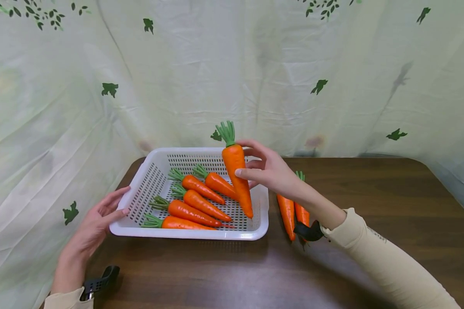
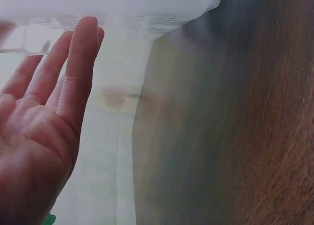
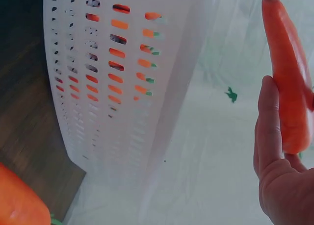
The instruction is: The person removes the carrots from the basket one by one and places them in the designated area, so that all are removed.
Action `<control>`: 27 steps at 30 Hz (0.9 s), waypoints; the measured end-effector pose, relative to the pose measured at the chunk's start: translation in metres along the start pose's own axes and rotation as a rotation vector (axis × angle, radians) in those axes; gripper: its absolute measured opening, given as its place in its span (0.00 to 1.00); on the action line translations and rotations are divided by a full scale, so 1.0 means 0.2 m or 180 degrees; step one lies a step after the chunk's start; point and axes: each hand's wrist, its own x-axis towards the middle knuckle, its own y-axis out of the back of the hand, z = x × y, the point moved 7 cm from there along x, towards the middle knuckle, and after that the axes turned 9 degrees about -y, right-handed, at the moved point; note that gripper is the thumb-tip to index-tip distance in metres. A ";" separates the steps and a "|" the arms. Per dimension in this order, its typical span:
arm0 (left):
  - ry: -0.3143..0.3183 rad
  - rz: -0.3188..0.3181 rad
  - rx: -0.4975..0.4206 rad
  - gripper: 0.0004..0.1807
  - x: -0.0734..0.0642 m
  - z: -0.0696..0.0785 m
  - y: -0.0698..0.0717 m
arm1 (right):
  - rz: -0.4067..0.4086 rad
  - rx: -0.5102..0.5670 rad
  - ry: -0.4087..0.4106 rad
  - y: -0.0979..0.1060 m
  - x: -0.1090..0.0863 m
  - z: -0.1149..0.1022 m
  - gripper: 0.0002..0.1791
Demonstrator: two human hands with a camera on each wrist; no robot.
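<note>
My right hand (image 1: pixel 268 169) holds an orange carrot (image 1: pixel 236 176) with a green top above the right end of a white plastic basket (image 1: pixel 193 233). Its thumb lies across the front of the carrot and the fingers are behind it; the tip points down. At the basket's left end, my left hand (image 1: pixel 100 219) holds the rim, thumb and fingertips right at the edge. In the left wrist view its fingers (image 2: pixel 78 73) reach up to the basket wall. Several carrots (image 1: pixel 205 206) lie side by side inside, tops to the left.
Two more carrots (image 1: pixel 286 214) lie on the dark wooden table (image 1: pixel 371 223) right of the basket, partly hidden under my right forearm. A pale curtain (image 1: pixel 201 73) with green leaf prints hangs behind the table and along its left side.
</note>
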 end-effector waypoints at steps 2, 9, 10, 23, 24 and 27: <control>0.0009 0.0000 -0.0001 0.33 0.00 0.00 0.00 | 0.0020 -0.0023 -0.0005 0.01 -0.03 0.00 0.31; 0.0059 0.0015 -0.0063 0.33 0.01 -0.01 0.00 | 0.0136 -0.0138 -0.0190 0.05 -0.11 0.04 0.33; 0.0061 0.0013 -0.0087 0.33 0.01 -0.01 0.00 | 0.0165 -0.0199 -0.0217 0.06 -0.12 0.05 0.33; 0.0190 0.0099 0.0009 0.34 0.00 -0.03 0.01 | 0.0452 -0.0484 -0.0414 0.18 -0.29 0.10 0.34; 0.0190 0.0095 0.0024 0.34 0.00 -0.03 0.01 | 0.0465 -0.0471 -0.0422 0.20 -0.30 0.10 0.34; 0.0187 0.0101 0.0006 0.34 0.00 -0.03 0.01 | 0.0524 -0.0514 -0.0448 0.24 -0.33 0.12 0.34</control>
